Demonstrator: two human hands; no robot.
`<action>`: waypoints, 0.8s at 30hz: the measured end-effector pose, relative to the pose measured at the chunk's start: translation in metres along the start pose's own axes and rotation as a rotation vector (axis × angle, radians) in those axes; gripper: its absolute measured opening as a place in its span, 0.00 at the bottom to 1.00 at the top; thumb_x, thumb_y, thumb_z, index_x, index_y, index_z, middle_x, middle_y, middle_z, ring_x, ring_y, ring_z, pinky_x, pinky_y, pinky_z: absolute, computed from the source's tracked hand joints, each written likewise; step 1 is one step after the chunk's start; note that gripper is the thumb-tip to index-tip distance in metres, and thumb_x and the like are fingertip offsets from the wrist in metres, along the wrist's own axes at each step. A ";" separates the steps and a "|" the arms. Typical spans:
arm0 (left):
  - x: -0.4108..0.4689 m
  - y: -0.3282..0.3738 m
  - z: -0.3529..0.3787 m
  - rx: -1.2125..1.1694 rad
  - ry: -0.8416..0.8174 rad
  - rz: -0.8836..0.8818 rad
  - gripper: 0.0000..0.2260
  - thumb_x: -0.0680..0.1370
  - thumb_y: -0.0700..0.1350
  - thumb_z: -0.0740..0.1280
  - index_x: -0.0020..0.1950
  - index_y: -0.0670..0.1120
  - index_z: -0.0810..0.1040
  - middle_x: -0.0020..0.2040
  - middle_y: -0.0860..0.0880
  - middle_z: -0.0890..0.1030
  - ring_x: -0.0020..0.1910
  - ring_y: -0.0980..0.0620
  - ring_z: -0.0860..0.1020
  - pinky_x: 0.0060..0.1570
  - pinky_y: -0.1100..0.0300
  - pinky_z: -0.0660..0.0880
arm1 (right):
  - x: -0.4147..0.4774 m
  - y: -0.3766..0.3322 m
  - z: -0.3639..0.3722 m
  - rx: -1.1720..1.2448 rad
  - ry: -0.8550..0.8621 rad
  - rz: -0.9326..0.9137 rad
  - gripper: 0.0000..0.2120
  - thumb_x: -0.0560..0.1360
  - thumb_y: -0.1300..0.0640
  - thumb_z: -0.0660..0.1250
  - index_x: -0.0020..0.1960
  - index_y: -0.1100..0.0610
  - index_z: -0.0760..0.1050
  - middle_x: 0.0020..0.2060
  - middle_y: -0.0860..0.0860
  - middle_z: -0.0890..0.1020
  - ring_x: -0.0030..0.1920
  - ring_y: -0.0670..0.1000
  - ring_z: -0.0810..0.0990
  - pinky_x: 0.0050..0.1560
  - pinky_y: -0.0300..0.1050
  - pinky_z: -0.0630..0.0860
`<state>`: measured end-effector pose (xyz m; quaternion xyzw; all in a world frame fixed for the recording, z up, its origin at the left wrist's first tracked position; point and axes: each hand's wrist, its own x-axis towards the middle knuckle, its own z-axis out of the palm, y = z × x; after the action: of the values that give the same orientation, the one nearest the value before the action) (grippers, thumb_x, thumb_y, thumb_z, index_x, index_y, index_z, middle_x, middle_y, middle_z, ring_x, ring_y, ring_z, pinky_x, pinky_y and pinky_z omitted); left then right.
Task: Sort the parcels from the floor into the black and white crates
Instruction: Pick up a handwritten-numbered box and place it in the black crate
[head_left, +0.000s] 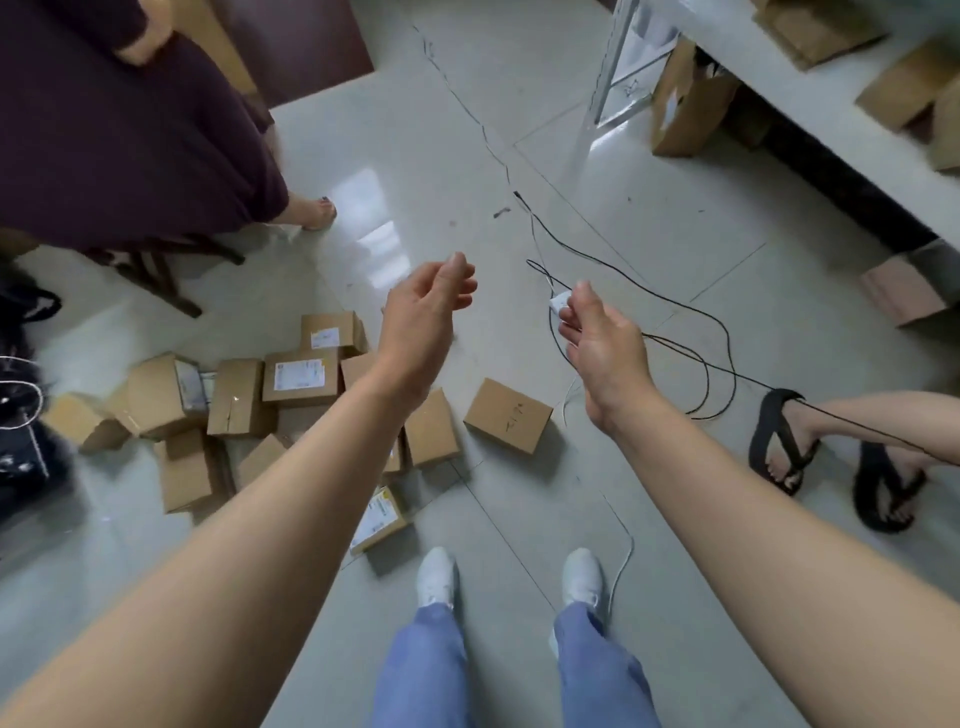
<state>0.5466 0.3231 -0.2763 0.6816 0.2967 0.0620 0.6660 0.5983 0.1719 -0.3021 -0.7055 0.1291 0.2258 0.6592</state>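
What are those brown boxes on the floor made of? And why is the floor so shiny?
The parcels look like plain brown cardboard, matte, with folded edges and white paper labels stuck on some. The floor looks like glazed tile, probably ceramic: pale, glossy, mirroring bright light, with thin joint lines.

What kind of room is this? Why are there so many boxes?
Probably a small parcel sorting or packing room. A heap of labelled cardboard parcels lies on the tiled floor, and more cardboard boxes sit on the white table at the right.
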 end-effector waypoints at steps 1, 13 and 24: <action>0.011 -0.017 0.008 0.009 0.007 -0.019 0.13 0.81 0.51 0.58 0.54 0.44 0.78 0.50 0.47 0.81 0.50 0.52 0.79 0.48 0.63 0.72 | 0.014 0.014 -0.002 -0.014 0.005 0.016 0.12 0.78 0.44 0.61 0.44 0.52 0.73 0.42 0.47 0.76 0.46 0.47 0.74 0.49 0.40 0.69; 0.126 -0.288 0.071 0.254 -0.007 -0.220 0.15 0.81 0.54 0.59 0.60 0.46 0.75 0.54 0.52 0.77 0.54 0.54 0.75 0.52 0.60 0.67 | 0.182 0.263 -0.028 -0.187 0.124 0.249 0.14 0.76 0.41 0.62 0.50 0.51 0.73 0.46 0.46 0.78 0.49 0.47 0.77 0.41 0.37 0.69; 0.198 -0.512 0.104 0.469 -0.038 -0.383 0.27 0.79 0.57 0.60 0.72 0.41 0.66 0.69 0.46 0.71 0.62 0.51 0.71 0.55 0.61 0.66 | 0.287 0.465 -0.040 -0.156 0.163 0.579 0.25 0.75 0.36 0.59 0.59 0.55 0.72 0.51 0.48 0.75 0.54 0.52 0.72 0.54 0.44 0.63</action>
<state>0.5933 0.2968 -0.8325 0.7496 0.4136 -0.1475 0.4953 0.6295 0.1197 -0.8472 -0.7036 0.3593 0.3563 0.4988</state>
